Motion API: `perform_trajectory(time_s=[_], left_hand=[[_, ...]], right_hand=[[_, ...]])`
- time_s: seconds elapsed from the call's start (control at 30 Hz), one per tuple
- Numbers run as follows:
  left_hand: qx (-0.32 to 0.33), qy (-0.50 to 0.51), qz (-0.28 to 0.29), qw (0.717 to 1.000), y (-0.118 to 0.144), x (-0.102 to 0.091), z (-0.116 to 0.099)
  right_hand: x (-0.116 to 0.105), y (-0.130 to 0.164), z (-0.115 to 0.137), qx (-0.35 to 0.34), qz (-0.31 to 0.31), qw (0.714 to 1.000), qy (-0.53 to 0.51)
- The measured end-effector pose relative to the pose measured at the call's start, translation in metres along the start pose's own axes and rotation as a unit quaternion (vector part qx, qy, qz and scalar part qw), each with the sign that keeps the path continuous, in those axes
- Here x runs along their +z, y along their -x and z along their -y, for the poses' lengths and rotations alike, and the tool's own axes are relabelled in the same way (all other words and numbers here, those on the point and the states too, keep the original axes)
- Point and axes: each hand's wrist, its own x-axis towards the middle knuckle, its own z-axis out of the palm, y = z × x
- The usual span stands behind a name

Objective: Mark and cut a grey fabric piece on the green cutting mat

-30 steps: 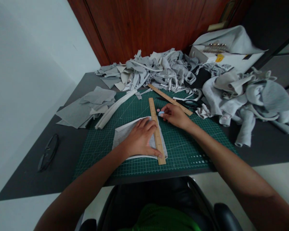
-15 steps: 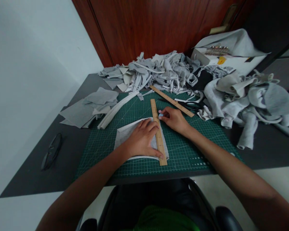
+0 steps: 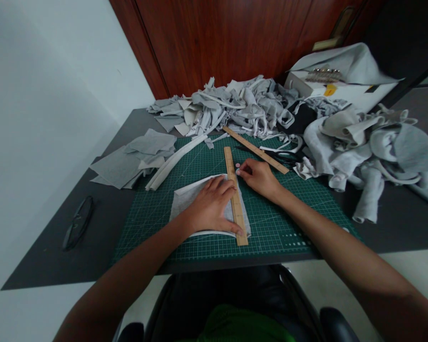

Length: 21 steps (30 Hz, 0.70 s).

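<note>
My left hand [image 3: 211, 207] lies flat with its fingers spread. It presses on a piece of grey fabric [image 3: 181, 202] with folded edges, and its fingertips and thumb rest on a wooden ruler [image 3: 237, 208]. The ruler lies along the fabric's right side, near its edge. Just right of the ruler's upper half, my right hand [image 3: 259, 177] pinches a small light-coloured piece of tailor's chalk [image 3: 238, 172], mostly hidden by the fingertips. A small pink disc [image 3: 237, 165] sits on the mat just beyond those fingertips.
Beneath everything is a green cutting mat [image 3: 271, 218]. A second wooden ruler [image 3: 257, 151] and black scissors [image 3: 288, 156] lie beyond my right hand. Fabric scraps [image 3: 235, 104] pile up at the back, cut pieces [image 3: 128, 159] at left, rolled cloth [image 3: 364, 147] at right. Eyeglasses [image 3: 78, 223] rest far left.
The chalk in my right hand shows less of its blue face now, as if turned. My left hand, the ruler and the fabric hold their places. The view shifts slightly.
</note>
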Motion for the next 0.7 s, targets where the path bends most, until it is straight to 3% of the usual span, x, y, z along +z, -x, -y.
perform_trajectory(time_s=[0.7], left_hand=[[-0.007, 0.003, 0.011, 1.000, 0.0006, -0.0019, -0.0008]], right_hand=[[0.0001, -0.0025, 0.0033, 0.025, 0.029, 0.999, 0.013]])
